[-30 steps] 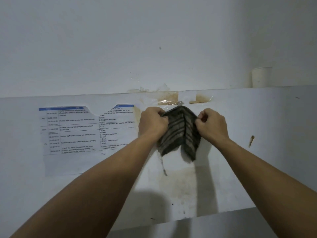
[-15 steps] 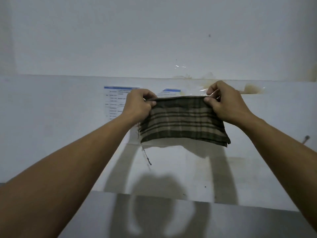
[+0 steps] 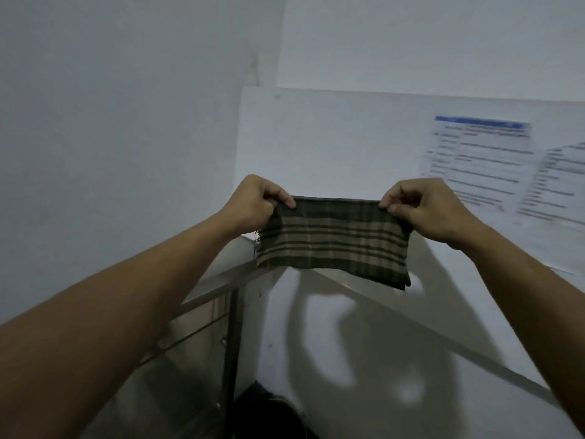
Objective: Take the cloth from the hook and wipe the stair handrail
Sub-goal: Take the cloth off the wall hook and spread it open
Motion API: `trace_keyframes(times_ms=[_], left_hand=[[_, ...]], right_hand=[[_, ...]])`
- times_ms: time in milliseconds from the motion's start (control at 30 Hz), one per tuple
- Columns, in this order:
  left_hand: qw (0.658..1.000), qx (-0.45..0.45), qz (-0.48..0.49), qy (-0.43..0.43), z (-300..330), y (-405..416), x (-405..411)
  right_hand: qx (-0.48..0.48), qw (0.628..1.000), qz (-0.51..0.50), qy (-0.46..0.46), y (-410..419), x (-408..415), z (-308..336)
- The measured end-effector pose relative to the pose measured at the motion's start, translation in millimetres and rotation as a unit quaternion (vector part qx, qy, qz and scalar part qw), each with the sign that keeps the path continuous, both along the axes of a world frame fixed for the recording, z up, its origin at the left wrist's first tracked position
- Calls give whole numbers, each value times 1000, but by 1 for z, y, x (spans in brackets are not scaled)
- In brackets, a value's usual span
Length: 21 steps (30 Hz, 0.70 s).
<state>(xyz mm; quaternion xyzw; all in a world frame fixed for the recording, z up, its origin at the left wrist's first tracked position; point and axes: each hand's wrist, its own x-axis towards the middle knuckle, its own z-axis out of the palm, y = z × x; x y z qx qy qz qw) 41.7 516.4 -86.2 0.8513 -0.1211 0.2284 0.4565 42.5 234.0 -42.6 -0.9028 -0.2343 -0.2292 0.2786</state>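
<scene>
A dark green and tan plaid cloth [image 3: 332, 240] hangs spread flat in front of me. My left hand [image 3: 256, 204] pinches its upper left corner and my right hand [image 3: 427, 209] pinches its upper right corner. Below and behind the cloth runs a metal handrail [image 3: 218, 286], sloping from the lower left up to the corner, where a second rail [image 3: 443, 340] slopes down to the right. A metal post [image 3: 232, 343] stands under the corner. No hook is in view.
A white board [image 3: 332, 144] on the wall carries a printed blue-headed sheet [image 3: 484, 160] at the right. A plain wall [image 3: 120, 137] fills the left. Glass or steel panels [image 3: 177, 359] lie under the left rail, and something dark [image 3: 269, 413] sits low down.
The cloth came off the wall and was stretched out between both hands. My view then swung left, so the sheet slid to the right and the handrail corner came into view.
</scene>
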Motion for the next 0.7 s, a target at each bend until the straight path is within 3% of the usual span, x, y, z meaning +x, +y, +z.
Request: trace_keyframes(times_ms=[200, 400, 567, 700], left_hand=[[990, -42, 134, 32, -35, 122, -44], [956, -58, 283, 57, -70, 224, -111], [914, -52, 395, 77, -90, 279, -175], [860, -51, 499, 92, -100, 300, -230]], right_hand=[[10, 993, 109, 44, 135, 29, -43], [-11, 966, 247, 72, 282, 36, -77], [-32, 916, 387, 105, 384, 26, -95], [-55, 864, 488, 109, 451, 9, -107]])
